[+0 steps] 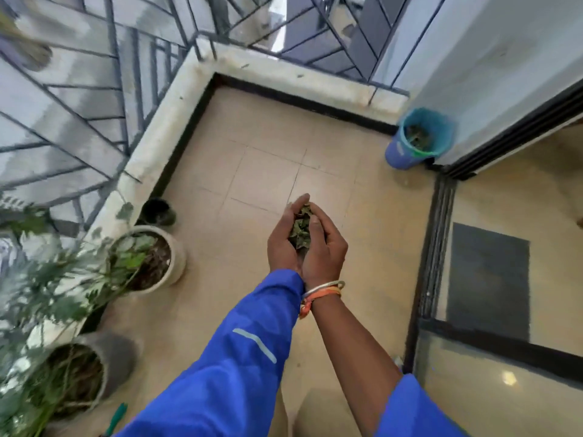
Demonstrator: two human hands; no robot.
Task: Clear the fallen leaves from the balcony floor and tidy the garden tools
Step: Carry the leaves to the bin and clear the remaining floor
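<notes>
**2 cupped hands hold a clump of leaves above the balcony floor**

The left hand (281,239) and the right hand (328,247) are pressed side by side with their heels touching. Their fingers curl up and inward, closing round a clump of leaves (299,227) wedged between the 2 palms. The hands hang over the middle of the tiled balcony floor (262,165). The left arm wears a blue sleeve (239,351) down to the wrist. The right wrist carries a metal bangle (325,287) and an orange thread (318,298).

In the far right corner of the floor, against the wall beside the sliding-door track, stands a blue bin (399,152) with a green liner (438,121). Some leafy debris lies inside it.

Along the left edge, below the ledge (176,105) and its railing, stand 3 pots. Farthest is a small black pot (157,211), then a white pot (176,257) with a plant, then a grey pot (116,357) nearest the camera. A green-handled tool (117,416) lies at the near left edge, mostly cut off by the frame. Past the door track, a dark mat (487,279) lies on the indoor floor.
</notes>
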